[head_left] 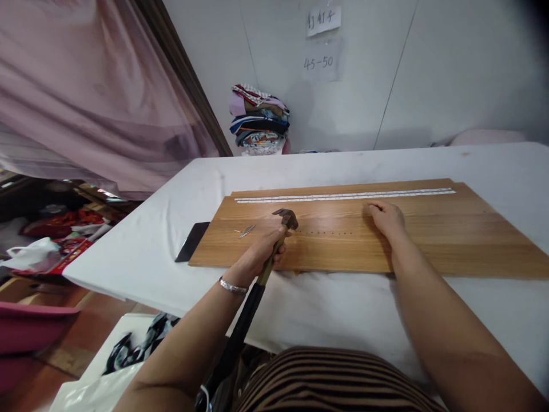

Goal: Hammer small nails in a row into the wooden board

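Note:
My left hand (268,249) is wrapped round the handle of a claw hammer (287,217), close below its metal head, over a wooden board (334,257). The black grip of the hammer slants down toward my lap. Farther right, my right hand (388,217) is low over the board, its fingers pinched together; whether something small is between them I cannot make out. Between the hands runs a row of small dark dots (330,233). Several loose nails (247,230) lie on the board left of the hammer. A white measuring strip (343,196) lies along the board's far side.
The board rests on a table with a white cloth (150,229). A dark flat object (192,242) sits by its left end. Folded clothes (259,120) are stacked behind the table. Pink curtain (98,86) hangs at left; paper signs (323,22) are on the wall.

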`<state>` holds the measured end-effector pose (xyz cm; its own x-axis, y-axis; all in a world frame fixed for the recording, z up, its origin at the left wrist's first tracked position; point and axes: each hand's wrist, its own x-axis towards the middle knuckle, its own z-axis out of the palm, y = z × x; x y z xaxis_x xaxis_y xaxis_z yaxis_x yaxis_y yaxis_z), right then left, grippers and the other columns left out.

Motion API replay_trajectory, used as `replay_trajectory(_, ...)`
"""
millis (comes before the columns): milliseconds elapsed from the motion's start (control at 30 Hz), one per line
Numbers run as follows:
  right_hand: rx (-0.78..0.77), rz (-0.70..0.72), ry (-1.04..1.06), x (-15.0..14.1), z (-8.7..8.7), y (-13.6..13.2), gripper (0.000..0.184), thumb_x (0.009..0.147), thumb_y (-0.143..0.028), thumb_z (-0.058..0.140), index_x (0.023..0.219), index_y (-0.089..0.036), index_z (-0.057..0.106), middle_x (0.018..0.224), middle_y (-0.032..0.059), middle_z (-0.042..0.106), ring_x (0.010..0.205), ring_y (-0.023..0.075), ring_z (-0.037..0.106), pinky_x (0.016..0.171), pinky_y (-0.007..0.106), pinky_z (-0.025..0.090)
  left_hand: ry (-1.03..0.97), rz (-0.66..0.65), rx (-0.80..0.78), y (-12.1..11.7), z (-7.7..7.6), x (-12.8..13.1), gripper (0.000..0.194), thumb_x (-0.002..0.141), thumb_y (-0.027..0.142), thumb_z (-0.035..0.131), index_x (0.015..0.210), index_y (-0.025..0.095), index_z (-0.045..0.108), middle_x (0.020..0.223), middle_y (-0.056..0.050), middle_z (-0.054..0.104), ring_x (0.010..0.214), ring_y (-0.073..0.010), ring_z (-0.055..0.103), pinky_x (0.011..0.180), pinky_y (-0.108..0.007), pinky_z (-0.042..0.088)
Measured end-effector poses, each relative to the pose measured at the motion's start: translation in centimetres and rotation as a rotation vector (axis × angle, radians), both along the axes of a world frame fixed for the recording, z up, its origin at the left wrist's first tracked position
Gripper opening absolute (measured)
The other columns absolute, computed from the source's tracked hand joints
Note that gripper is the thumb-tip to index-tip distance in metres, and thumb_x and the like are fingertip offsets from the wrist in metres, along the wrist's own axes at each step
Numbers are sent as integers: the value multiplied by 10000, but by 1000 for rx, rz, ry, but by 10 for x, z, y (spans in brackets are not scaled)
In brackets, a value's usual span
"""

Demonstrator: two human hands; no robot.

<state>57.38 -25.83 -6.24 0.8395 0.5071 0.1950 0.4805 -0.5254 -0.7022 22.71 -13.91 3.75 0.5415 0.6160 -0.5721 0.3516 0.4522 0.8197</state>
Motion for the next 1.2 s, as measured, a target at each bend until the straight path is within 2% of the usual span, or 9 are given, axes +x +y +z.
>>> replay_trajectory(233,-30,1,21,-1,3,0,338,864,-350,593,1035,-252,868,1032,93,840,987,302,752,866,410,573,34,3,18,2,-7,0,418,1035,536,512,1179,163,632,600,60,491,378,-59,357,401,-176,252)
replay_trajectory(467,-34,5,41,0,2,0,348,864,-349,593,1052,-246,867,1035,97,840,1004,309,753,887,417,570,27,0,9,1,-3,1,417,1013,552,554,1142,163,633,603,58,489,377,-58,360,394,-177,233)
replay_trajectory(667,-30,0,28,-1,3,0,326,863,-345,603,1033,-263,868,1038,88,840,995,304,753,880,413,574,20,10,-2,3,-7,-1,446,1000,574,575,1176,169,643,612,62,489,383,-58,363,393,-177,228)
replay_trajectory(833,-56,-5,35,-2,5,0,351,880,-350,596,1069,-229,865,1094,109,834,1027,309,751,887,405,567,18,5,14,3,-8,-1,409,1022,534,532,1168,169,644,607,57,494,386,-62,359,405,-184,245)
replay_trajectory(1200,-11,7,29,-1,2,0,335,862,-339,599,1036,-243,867,1033,96,841,987,303,749,872,403,565,15,7,16,3,-7,-1,417,1037,532,510,1189,166,640,608,55,492,385,-63,362,400,-177,255)
